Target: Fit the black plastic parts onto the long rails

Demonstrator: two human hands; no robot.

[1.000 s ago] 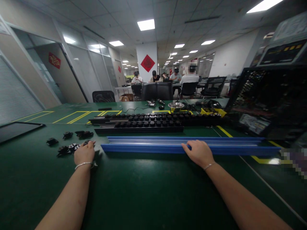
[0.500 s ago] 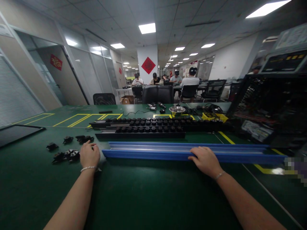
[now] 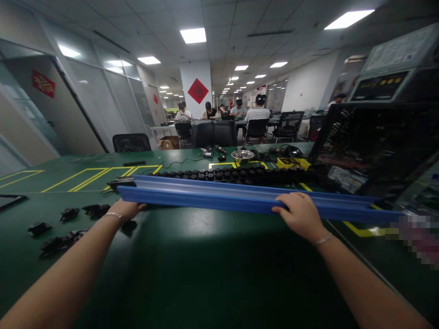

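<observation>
Right hand (image 3: 300, 214) pinches the near wall of a blue U-shaped channel (image 3: 206, 198), thumb in front and fingers hooked over the upper edge. Left hand (image 3: 128, 209) is under the channel's left end with its fingers partly hidden, so whether they close on it or merely prop it I cannot tell. The channel stretches across the green table (image 3: 212, 274) in front of the person, its left end apparently tipped up; whether the right end rests on the table is unclear.

Beyond it, a black rail (image 3: 116, 183) pokes out at the left, and rows of black socket-like modules (image 3: 219, 175) already stand in line. No module shows inside the blue channel, so by appearance it is unfilled. Several loose black parts (image 3: 70, 214) are scattered at the left, not set into anything, and a single black piece (image 3: 129, 227) lies just below the left hand.

Compared with half a second ago, the left hand has gone from beside the channel's end to beneath it, and that end has risen, now covering much of the nearest black rail from view. The right hand keeps roughly the same hold. The head has turned rightward, sliding the surroundings left.
</observation>
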